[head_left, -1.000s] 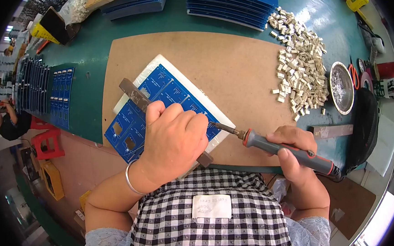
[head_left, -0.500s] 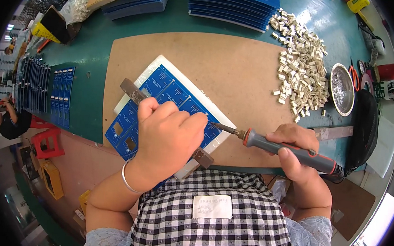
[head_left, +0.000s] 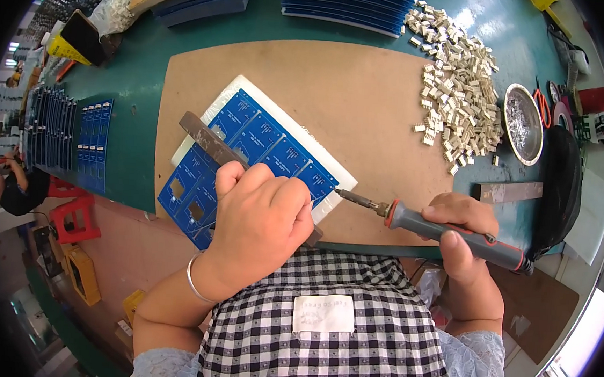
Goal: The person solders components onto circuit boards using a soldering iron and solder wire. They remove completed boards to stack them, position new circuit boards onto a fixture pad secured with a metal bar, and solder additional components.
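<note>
My right hand [head_left: 464,224] is wrapped round a grey and orange soldering iron [head_left: 446,233]. The iron's tip points left and meets the right corner of a blue circuit board panel [head_left: 280,152]; whether it touches is hard to tell. The panel lies tilted on a white foam pad [head_left: 341,181], with a dark metal bar [head_left: 211,141] across it. My left hand [head_left: 261,217], fingers curled and pinched, rests over the bar and the panel's near part. Anything between its fingertips is hidden.
A brown board [head_left: 378,96] lies under the work. At right are a heap of white connectors [head_left: 456,87], a metal bowl [head_left: 523,123] with silvery bits, and another metal bar [head_left: 508,192]. Stacks of blue panels [head_left: 346,2] stand at the back; smaller boards [head_left: 94,135] stand left.
The soldering iron's tip has shifted right, from on the panel to its right corner. My left hand has drawn slightly nearer to me over the panel. The whole view has shifted a little.
</note>
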A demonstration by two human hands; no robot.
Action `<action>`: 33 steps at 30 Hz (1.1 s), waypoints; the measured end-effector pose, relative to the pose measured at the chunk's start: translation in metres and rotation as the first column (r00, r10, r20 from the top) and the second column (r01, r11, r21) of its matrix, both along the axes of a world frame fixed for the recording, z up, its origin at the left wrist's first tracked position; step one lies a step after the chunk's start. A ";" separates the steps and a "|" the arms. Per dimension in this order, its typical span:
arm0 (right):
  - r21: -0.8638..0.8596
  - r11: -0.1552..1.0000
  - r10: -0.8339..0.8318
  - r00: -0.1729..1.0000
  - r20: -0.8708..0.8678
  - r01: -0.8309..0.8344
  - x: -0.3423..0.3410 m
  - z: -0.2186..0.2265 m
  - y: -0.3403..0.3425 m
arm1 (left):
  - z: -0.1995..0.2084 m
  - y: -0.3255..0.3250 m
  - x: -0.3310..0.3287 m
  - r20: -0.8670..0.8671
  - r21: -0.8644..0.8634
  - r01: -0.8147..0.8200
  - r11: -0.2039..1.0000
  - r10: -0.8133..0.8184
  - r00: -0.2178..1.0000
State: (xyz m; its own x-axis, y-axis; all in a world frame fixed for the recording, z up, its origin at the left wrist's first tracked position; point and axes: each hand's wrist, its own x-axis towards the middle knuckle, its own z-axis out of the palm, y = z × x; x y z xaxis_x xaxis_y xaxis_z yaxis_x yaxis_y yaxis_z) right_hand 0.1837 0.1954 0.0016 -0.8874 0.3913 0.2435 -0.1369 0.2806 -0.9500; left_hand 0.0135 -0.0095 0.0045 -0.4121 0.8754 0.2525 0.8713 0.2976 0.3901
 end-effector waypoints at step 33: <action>0.090 0.992 0.089 0.996 0.013 -0.090 -0.013 0.000 -0.002 | -0.001 0.012 -0.005 -0.077 -0.040 -0.004 0.999 0.001 0.997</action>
State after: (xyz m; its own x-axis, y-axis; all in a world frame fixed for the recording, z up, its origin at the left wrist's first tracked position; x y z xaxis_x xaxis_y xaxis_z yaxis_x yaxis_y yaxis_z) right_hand 0.1712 0.1934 0.0015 -0.9202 0.2867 0.2665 -0.1575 0.3521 -0.9226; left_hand 0.0086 0.0024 0.0032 -0.3950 0.8845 0.2482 0.8975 0.3139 0.3098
